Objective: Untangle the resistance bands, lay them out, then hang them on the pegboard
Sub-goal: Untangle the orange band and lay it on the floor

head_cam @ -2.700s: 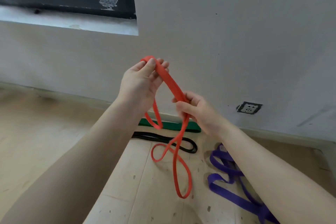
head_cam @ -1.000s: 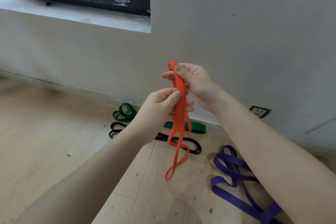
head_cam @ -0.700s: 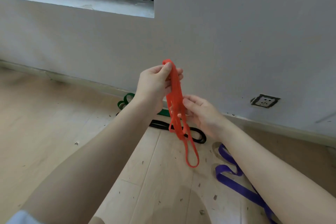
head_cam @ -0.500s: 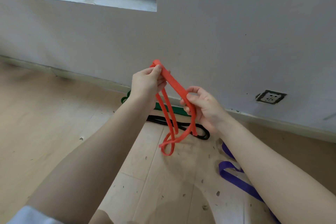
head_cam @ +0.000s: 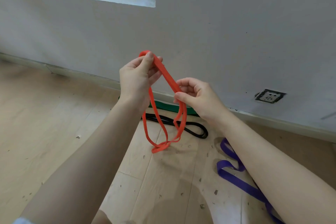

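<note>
My left hand (head_cam: 140,76) pinches the orange band (head_cam: 164,114) up top, my right hand (head_cam: 197,96) grips lower; the hands have spread, the loop's opening wider, but it's crossed below.

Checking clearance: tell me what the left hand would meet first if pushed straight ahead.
Probably the wall: the left hand, pinching the orange band, points up toward it, with nothing visible between. Depth is unclear.
</note>
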`<state>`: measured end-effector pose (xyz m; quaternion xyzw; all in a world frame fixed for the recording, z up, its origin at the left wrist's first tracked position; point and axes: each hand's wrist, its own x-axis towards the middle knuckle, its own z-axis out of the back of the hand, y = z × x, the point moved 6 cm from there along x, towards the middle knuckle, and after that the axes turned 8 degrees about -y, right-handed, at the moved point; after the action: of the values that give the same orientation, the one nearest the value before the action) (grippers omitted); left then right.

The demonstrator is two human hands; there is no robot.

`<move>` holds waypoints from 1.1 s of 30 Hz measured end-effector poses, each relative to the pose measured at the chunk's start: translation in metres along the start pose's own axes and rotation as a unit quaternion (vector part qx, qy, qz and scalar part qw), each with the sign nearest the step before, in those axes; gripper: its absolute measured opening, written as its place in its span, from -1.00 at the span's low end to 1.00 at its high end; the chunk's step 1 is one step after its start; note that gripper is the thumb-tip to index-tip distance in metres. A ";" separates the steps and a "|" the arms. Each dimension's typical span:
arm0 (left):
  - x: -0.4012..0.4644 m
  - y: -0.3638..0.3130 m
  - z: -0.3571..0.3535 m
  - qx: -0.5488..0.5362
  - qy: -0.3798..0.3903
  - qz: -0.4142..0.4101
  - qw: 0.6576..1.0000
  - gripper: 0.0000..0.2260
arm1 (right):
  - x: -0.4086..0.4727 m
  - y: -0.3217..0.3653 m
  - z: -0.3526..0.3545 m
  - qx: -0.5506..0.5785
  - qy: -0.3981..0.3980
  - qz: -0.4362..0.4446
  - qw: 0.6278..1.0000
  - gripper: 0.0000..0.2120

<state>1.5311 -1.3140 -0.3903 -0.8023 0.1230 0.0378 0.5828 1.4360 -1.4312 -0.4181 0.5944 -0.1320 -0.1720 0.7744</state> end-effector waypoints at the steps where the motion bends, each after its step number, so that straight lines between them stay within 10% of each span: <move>1: -0.002 -0.003 -0.001 -0.004 0.000 -0.011 1.000 -0.85 | 0.001 0.002 0.000 -0.025 0.006 0.010 1.000 -0.81; 10: -0.003 -0.021 -0.003 -0.095 -0.038 -0.073 0.992 -0.88 | 0.002 -0.023 -0.001 -0.089 0.022 -0.007 0.996 -0.89; 17: 0.026 0.026 0.012 -0.194 -0.107 0.109 0.969 -0.89 | 0.004 -0.001 0.014 0.077 -0.033 -0.010 0.996 -0.85; 29: 0.019 0.031 0.001 -0.214 -0.104 0.091 0.967 -0.93 | -0.001 -0.044 0.032 -0.180 0.095 -0.086 0.975 -0.95; 33: 0.019 0.036 -0.001 -0.248 -0.110 0.095 0.958 -0.92 | -0.006 -0.053 0.035 -0.093 0.058 -0.108 0.988 -0.98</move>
<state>1.5408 -1.3283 -0.4276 -0.8973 0.1205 0.2098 0.3691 1.4102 -1.4720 -0.4599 0.5399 -0.0052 -0.2313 0.8093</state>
